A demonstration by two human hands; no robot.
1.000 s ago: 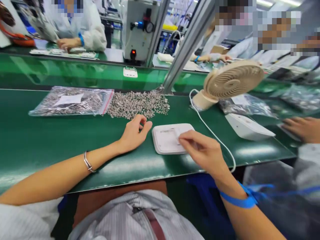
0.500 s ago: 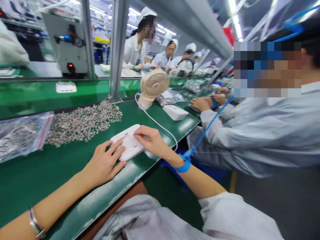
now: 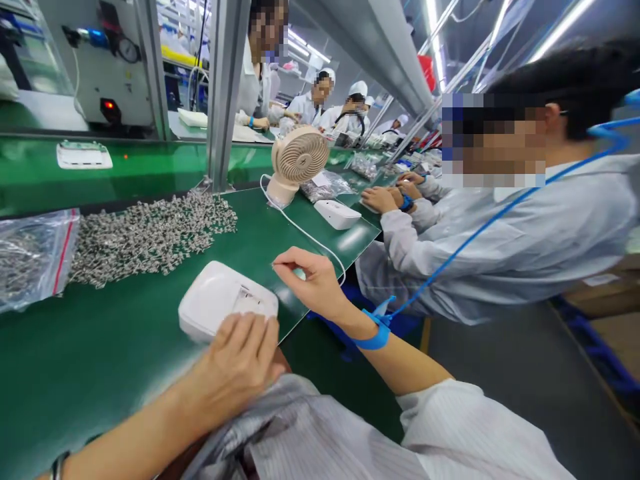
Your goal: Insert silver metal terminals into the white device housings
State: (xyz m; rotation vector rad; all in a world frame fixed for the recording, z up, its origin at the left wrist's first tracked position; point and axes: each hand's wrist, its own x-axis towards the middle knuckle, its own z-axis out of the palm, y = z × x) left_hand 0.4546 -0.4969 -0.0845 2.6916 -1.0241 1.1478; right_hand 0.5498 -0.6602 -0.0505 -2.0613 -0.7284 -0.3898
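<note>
A white plastic housing (image 3: 207, 297) with rounded corners rests tilted at the green table's front edge, a slotted recess on its upper face. My left hand (image 3: 245, 353) grips its near edge, fingers together over the rim; the underside of the grip is hidden. Just right of the housing and apart from it, my right hand (image 3: 317, 283) is raised in a pinch. A tiny metal part shows at those fingertips, too small to make out well. Behind the housing lies a pile of small metal parts (image 3: 150, 237), beside a zip bag (image 3: 37, 257) of similar pieces.
A beige fan (image 3: 300, 160) with a white cable (image 3: 310, 233) stands beyond my right hand, near another white housing (image 3: 337, 215). A blue wrist strap cord (image 3: 465, 233) runs from my right wrist. A co-worker (image 3: 500, 253) sits at right. A metal post (image 3: 227, 93) rises behind.
The housing has moved left and towards me and is turned and tilted. My left hand has shifted to its near edge. My right hand has come off it, still pinched.
</note>
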